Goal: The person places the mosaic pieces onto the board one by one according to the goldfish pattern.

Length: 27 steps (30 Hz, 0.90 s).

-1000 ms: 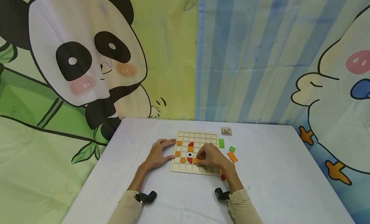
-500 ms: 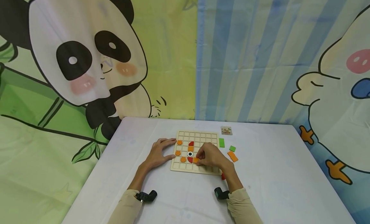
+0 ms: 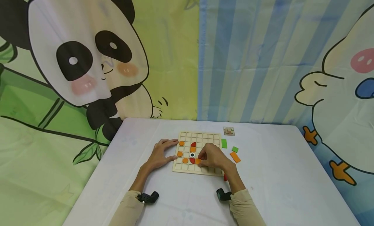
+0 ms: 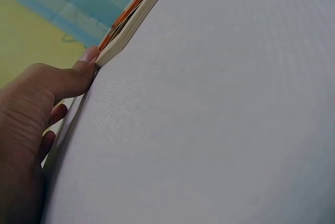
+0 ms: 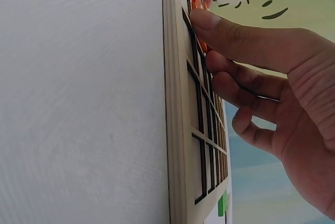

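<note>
A wooden grid board (image 3: 184, 168) lies flat on the table. My left hand (image 3: 159, 154) rests at its left edge with fingers spread, and in the left wrist view the thumb (image 4: 78, 77) touches the board's side. Above the board's lower middle, my right hand (image 3: 214, 158) pinches a small orange tile (image 3: 197, 161) set beside a red rounded piece (image 3: 192, 161). An eye piece (image 3: 192, 155), an orange square (image 3: 193, 149) and another red rounded piece (image 3: 193, 144) form a column. Orange discs (image 3: 181, 143) sit in cells to the left. My right hand hides part of the board.
Right of the board lie a green rectangle (image 3: 224, 143), a green square (image 3: 235, 149) and an orange rectangle (image 3: 235, 157). A patterned card (image 3: 229, 131) is at the back. A red piece (image 3: 225, 177) shows partly beside my right wrist. A printed curtain (image 3: 175, 57) hangs behind the table.
Both hands hold nearly the same place throughout, the right one still at the orange tile. The view shifts very slightly.
</note>
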Motion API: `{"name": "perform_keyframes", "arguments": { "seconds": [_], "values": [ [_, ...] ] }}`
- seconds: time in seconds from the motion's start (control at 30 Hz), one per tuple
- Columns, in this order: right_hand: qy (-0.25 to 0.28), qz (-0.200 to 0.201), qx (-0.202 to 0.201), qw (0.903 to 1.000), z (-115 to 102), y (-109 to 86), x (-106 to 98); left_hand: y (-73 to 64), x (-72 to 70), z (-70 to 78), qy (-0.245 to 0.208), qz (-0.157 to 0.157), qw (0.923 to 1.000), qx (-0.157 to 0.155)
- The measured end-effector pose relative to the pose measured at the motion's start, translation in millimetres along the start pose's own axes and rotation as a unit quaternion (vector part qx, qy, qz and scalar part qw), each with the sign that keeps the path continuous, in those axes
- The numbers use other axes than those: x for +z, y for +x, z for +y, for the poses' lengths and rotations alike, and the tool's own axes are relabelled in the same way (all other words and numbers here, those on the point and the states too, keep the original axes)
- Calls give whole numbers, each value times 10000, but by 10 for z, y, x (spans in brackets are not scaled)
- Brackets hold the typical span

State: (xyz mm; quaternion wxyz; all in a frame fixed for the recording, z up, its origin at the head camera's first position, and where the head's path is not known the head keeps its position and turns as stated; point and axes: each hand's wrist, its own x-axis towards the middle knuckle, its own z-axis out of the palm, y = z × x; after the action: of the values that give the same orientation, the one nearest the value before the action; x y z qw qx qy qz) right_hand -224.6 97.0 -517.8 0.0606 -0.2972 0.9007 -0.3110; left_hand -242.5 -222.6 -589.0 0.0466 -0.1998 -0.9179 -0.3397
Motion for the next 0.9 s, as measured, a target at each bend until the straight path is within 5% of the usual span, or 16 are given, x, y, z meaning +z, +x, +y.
{"name": "perform_keyframes", "arguments": {
  "seconds": [0.47,0.9],
  "values": [
    [54,155,266,9995,30,-126,-151,-3,6,16,8,31,10000,3],
    [-6,448,774,9960,352,-372,-432,0,-29,34,-43,-39,10000,-53]
  ]
}}
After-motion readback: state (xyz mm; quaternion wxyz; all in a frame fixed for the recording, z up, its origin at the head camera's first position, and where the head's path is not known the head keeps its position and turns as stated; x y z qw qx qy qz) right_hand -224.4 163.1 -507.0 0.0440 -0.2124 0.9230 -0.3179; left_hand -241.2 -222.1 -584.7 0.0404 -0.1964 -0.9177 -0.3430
